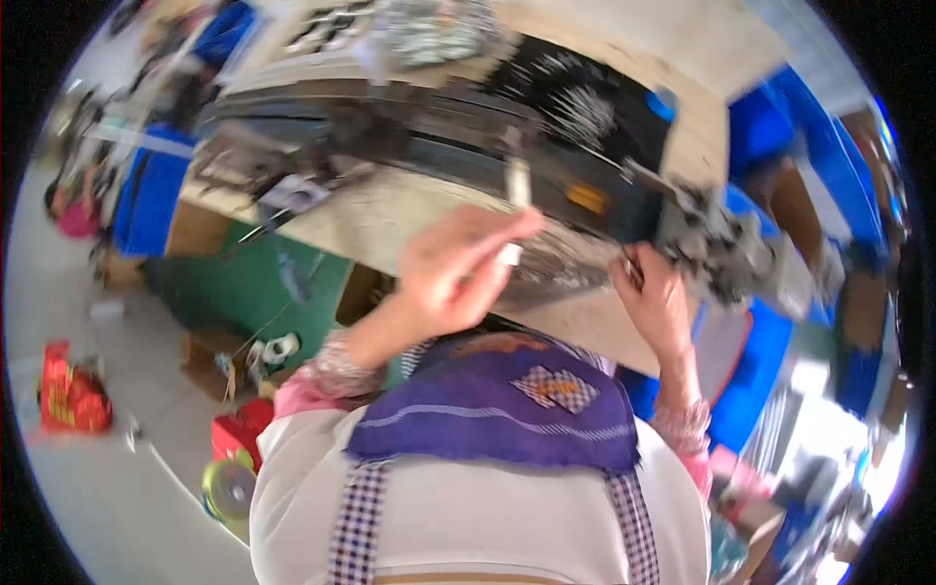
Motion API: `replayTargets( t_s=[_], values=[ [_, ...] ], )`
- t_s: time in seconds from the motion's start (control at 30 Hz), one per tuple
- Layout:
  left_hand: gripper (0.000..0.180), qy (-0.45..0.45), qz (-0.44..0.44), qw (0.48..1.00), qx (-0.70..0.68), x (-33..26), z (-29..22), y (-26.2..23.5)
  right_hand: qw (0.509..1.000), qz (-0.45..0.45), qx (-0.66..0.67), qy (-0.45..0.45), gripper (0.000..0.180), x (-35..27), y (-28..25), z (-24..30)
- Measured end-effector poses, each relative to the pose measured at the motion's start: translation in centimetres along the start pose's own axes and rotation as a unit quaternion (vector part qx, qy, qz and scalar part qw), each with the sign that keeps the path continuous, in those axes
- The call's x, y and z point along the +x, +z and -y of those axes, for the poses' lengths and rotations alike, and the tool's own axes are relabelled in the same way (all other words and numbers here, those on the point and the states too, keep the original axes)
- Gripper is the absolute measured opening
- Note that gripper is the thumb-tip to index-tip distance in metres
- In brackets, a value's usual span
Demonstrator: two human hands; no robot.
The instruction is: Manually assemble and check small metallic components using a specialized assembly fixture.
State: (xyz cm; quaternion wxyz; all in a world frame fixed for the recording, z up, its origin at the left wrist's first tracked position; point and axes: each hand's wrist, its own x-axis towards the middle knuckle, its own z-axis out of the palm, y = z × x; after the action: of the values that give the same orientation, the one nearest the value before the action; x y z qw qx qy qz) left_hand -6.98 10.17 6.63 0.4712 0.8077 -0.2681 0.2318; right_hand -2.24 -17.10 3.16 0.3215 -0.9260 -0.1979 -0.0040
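Note:
Over the bench's front part, my left hand (458,268) is closed in a pinch, blurred by motion. A pale short stick (518,181) rises just beyond its fingertips; whether the fingers grip it I cannot tell. Something small and white (509,253) shows at the thumb tip. My right hand (655,297) has its fingers curled in at the right end of a long dark machine (458,156), beside its grey metal end part (726,244). What those fingers hold, if anything, is hidden. An orange-yellow label (587,199) sits on the machine between the hands.
Behind the machine lies a black mat (624,83) with many thin silvery pieces (585,112). A clear bag (439,29) sits at the back. Blue bins (154,195) flank the pale worktop (366,210). Lower left, a red bag (73,390) is on the floor.

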Motion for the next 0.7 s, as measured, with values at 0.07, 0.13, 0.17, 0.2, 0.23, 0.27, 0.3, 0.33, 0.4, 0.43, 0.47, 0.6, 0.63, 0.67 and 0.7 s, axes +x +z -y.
replayTargets(
  t_s=[0.07,0.13,0.17,0.2,0.23,0.27,0.3,0.33,0.4,0.43,0.47,0.6,0.63,0.67,0.7],
  values=[
    [0.053,0.057,0.026,0.997,-0.038,3.2,0.2,0.3,0.997,-0.044,0.008,-0.056,0.013,1.2,-4.4,2.5],
    [0.061,0.059,0.006,0.997,-0.042,6.0,-1.3,2.2,0.984,-0.078,-0.012,-0.161,0.011,2.7,-8.0,5.5],
    [0.061,0.055,0.010,0.997,-0.045,6.1,-1.4,3.0,0.976,-0.073,-0.003,-0.206,0.010,3.6,-9.2,7.1],
    [0.060,0.045,0.055,0.995,-0.074,6.3,-1.6,3.8,0.964,-0.063,-0.020,-0.258,0.009,4.4,-10.0,8.9],
    [0.059,0.033,0.099,0.990,-0.099,6.4,-1.7,4.0,0.963,-0.062,-0.020,-0.260,0.009,4.8,-9.7,9.6],
    [0.041,-0.131,0.236,0.948,-0.168,6.3,-2.1,3.3,0.961,-0.038,0.015,-0.275,0.010,5.2,-9.7,10.0],
    [0.033,-0.170,0.245,0.927,-0.226,5.7,-2.0,2.8,0.956,-0.014,0.049,-0.290,0.011,5.5,-9.9,10.2],
    [0.026,-0.210,0.252,0.902,-0.282,4.5,-1.7,2.3,0.967,-0.009,0.076,-0.242,0.011,5.6,-9.5,9.9],
    [0.021,-0.296,0.057,0.880,-0.367,-0.2,0.8,1.3,0.982,-0.054,0.076,-0.167,0.010,6.0,-9.1,7.3],
    [0.023,-0.281,0.088,0.833,-0.468,-0.9,3.2,-0.8,0.987,-0.111,0.085,-0.084,0.010,5.6,-9.3,5.1],
    [0.027,-0.289,0.015,0.905,-0.312,-1.7,3.9,-0.4,0.986,-0.112,0.082,-0.091,0.010,6.7,-8.7,3.6],
    [0.028,-0.356,0.029,0.884,-0.301,-1.5,3.4,3.9,0.975,-0.073,-0.050,-0.205,0.011,8.8,-5.3,1.0],
    [0.028,-0.355,0.025,0.885,-0.299,-1.4,3.1,4.9,0.970,-0.064,-0.061,-0.225,0.012,9.4,-4.3,1.0],
    [0.026,-0.426,0.009,0.838,-0.342,-0.8,2.4,6.0,0.966,-0.067,-0.079,-0.236,0.013,9.8,-3.2,0.9],
    [0.025,-0.491,-0.004,0.782,-0.384,0.1,1.5,6.7,0.966,-0.069,-0.082,-0.237,0.013,10.0,-2.7,1.0]
  ],
)
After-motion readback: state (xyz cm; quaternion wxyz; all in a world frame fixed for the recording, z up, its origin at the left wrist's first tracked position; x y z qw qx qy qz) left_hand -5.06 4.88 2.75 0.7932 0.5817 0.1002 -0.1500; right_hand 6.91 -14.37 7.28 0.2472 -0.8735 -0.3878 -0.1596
